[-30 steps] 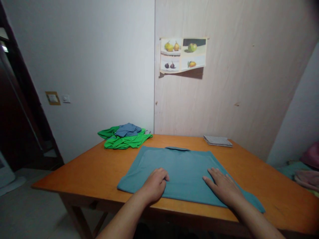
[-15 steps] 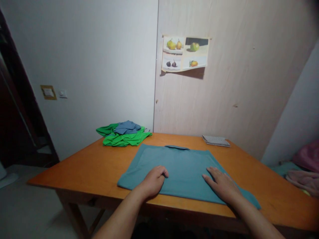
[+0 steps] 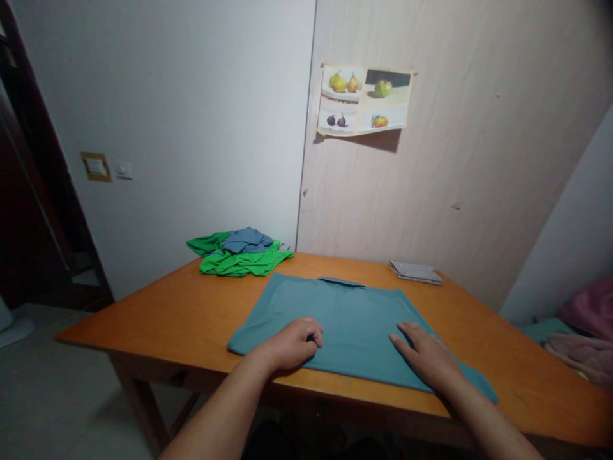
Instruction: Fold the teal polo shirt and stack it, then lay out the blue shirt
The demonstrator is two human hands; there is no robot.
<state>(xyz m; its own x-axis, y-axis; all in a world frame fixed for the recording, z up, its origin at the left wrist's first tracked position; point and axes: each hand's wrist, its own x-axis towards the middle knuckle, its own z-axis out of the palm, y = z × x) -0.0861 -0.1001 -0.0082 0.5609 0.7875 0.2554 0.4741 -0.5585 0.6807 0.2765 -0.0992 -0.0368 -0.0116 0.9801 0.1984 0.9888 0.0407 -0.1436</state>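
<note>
A teal shirt lies flat on the wooden table, its collar at the far edge. My left hand rests on the shirt's near edge with fingers curled into a loose fist, thumb against the cloth. My right hand lies flat on the shirt's near right part, fingers stretched out and together, palm down.
A heap of green and blue clothes sits at the table's far left corner. A folded striped cloth lies at the far right by the wooden wall panel. Pink and teal fabric is piled beyond the table's right side.
Both hands have stayed on the shirt's near edge. The view has shifted slightly, and my left hand sits a little lower and flatter than before.
</note>
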